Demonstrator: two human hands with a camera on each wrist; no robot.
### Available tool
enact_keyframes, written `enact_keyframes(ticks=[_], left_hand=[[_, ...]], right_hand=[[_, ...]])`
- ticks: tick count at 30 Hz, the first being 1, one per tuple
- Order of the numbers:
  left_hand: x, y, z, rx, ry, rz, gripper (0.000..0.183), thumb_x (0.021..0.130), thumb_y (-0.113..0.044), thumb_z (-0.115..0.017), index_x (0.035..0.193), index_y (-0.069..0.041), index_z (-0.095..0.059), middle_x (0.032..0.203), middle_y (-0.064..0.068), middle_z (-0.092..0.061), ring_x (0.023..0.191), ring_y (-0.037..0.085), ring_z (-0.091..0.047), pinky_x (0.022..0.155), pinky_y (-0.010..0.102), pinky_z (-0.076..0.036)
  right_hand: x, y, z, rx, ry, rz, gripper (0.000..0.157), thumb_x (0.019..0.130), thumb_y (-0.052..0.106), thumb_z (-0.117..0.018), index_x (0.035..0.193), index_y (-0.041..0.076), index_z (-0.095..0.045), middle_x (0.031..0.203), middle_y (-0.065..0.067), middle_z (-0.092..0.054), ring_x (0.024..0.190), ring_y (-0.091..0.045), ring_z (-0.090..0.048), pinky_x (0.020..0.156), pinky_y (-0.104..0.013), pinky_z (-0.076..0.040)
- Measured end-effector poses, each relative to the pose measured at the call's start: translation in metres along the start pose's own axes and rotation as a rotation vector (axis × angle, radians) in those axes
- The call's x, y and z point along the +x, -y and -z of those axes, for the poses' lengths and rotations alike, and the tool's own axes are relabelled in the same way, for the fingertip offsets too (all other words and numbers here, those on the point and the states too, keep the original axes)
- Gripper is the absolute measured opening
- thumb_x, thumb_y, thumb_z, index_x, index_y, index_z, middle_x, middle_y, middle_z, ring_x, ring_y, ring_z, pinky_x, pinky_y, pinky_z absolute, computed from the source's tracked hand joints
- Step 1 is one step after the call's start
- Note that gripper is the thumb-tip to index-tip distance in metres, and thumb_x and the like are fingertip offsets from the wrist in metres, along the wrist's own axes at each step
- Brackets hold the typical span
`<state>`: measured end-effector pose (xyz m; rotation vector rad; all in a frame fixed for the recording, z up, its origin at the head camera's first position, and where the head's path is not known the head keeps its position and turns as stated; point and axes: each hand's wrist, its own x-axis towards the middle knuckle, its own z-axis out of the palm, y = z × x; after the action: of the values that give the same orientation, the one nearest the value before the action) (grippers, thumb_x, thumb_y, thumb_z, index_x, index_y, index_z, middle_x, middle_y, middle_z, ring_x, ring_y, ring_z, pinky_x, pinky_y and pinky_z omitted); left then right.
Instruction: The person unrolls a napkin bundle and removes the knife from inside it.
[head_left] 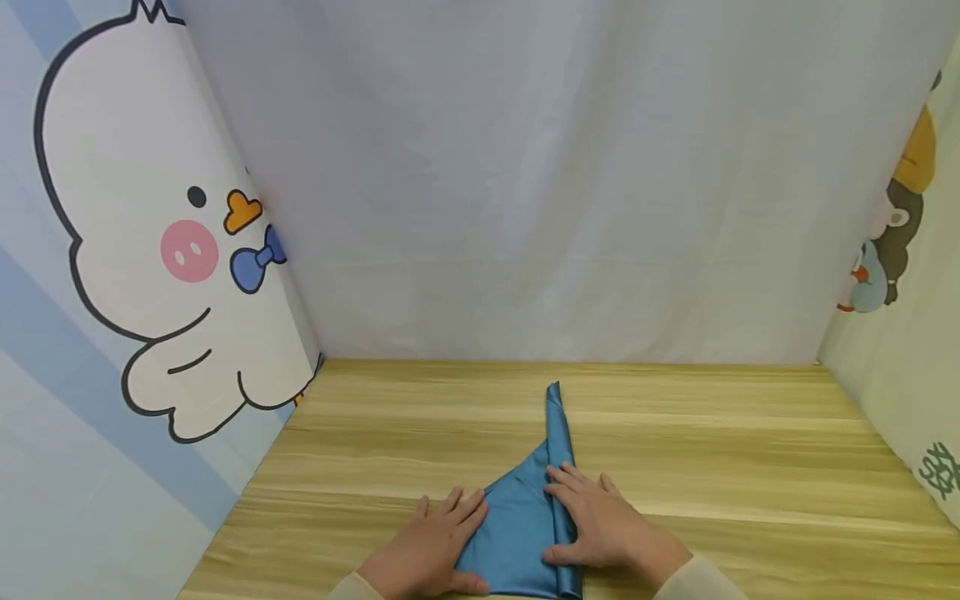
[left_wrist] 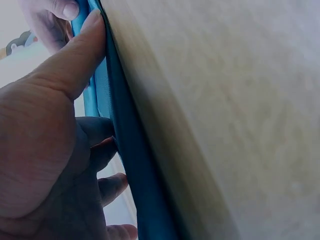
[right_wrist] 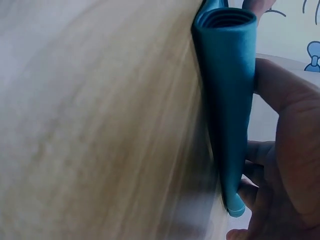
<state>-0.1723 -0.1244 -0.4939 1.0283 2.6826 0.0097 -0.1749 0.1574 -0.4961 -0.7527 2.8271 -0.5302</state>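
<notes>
A shiny blue cloth (head_left: pixel 513 521) lies on the table, its right side wound into a long narrow roll (head_left: pixel 558 450) that points away from me. My left hand (head_left: pixel 431 546) rests on the flat part's left edge, fingers spread and thumb near the bottom corner. On the roll lie the fingers and thumb of my right hand (head_left: pixel 600 517), loosely extended along it. The right wrist view shows the coiled layers at the near end of the roll (right_wrist: pixel 225 100). In the left wrist view, the cloth's edge (left_wrist: pixel 132 150) runs under my left thumb and fingertips.
The wooden table (head_left: pixel 712 442) surrounds the cloth. A pale grey curtain (head_left: pixel 525 183) hangs along its back edge. The left wall panel (head_left: pixel 120 208) carries a white cartoon bird, and the right wall panel (head_left: pixel 900 367) has printed figures.
</notes>
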Motion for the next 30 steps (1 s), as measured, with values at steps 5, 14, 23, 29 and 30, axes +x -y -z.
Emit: enact_keyframes(ticks=[5, 14, 23, 29, 30], left_hand=[[0.0003, 0.0012, -0.0015, -0.003, -0.002, 0.002, 0.099, 0.077, -0.079, -0.046, 0.153, -0.019, -0.029, 0.159, -0.003, -0.021, 0.144, 0.029, -0.02, 0.102, 0.063, -0.031], [-0.0012, 0.0023, 0.0023, -0.008, 0.012, 0.019, 0.098, 0.076, -0.078, -0.051, 0.153, -0.02, -0.03, 0.158, -0.005, -0.022, 0.144, 0.029, -0.02, 0.102, 0.063, -0.03], [-0.0033, 0.0029, 0.0036, -0.016, 0.03, 0.024, 0.098, 0.076, -0.077, -0.052, 0.153, -0.021, -0.029, 0.159, -0.005, -0.021, 0.145, 0.03, -0.019, 0.102, 0.064, -0.03], [-0.006, 0.0047, 0.0037, -0.025, 0.011, 0.007, 0.098, 0.077, -0.076, -0.051, 0.153, -0.019, -0.029, 0.159, -0.004, -0.021, 0.144, 0.031, -0.019, 0.101, 0.066, -0.03], [-0.0065, 0.0053, 0.0034, -0.031, 0.007, 0.003, 0.098, 0.077, -0.076, -0.051, 0.153, -0.018, -0.029, 0.159, -0.003, -0.021, 0.144, 0.032, -0.019, 0.101, 0.066, -0.029]], right_hand=[[-0.0012, -0.0014, 0.0004, -0.007, 0.001, -0.008, 0.091, 0.075, 0.072, -0.063, 0.14, 0.009, -0.049, 0.154, -0.008, -0.032, 0.143, -0.032, -0.023, 0.1, -0.073, -0.02], [-0.0021, -0.0001, 0.0, -0.012, 0.005, -0.027, 0.085, 0.077, 0.061, -0.068, 0.141, 0.009, -0.048, 0.154, -0.009, -0.031, 0.143, -0.031, -0.023, 0.101, -0.072, -0.019], [-0.0031, 0.0027, 0.0, 0.014, 0.003, -0.04, 0.083, 0.077, 0.057, -0.07, 0.14, 0.008, -0.048, 0.154, -0.01, -0.032, 0.143, -0.032, -0.024, 0.101, -0.073, -0.02], [-0.0042, 0.0024, 0.0004, 0.032, -0.005, -0.055, 0.083, 0.076, 0.055, -0.071, 0.141, 0.008, -0.047, 0.154, -0.01, -0.031, 0.143, -0.032, -0.023, 0.101, -0.073, -0.02], [-0.0045, 0.0023, 0.0005, 0.038, -0.007, -0.058, 0.083, 0.076, 0.054, -0.071, 0.141, 0.008, -0.047, 0.154, -0.01, -0.031, 0.143, -0.032, -0.023, 0.1, -0.073, -0.02]])
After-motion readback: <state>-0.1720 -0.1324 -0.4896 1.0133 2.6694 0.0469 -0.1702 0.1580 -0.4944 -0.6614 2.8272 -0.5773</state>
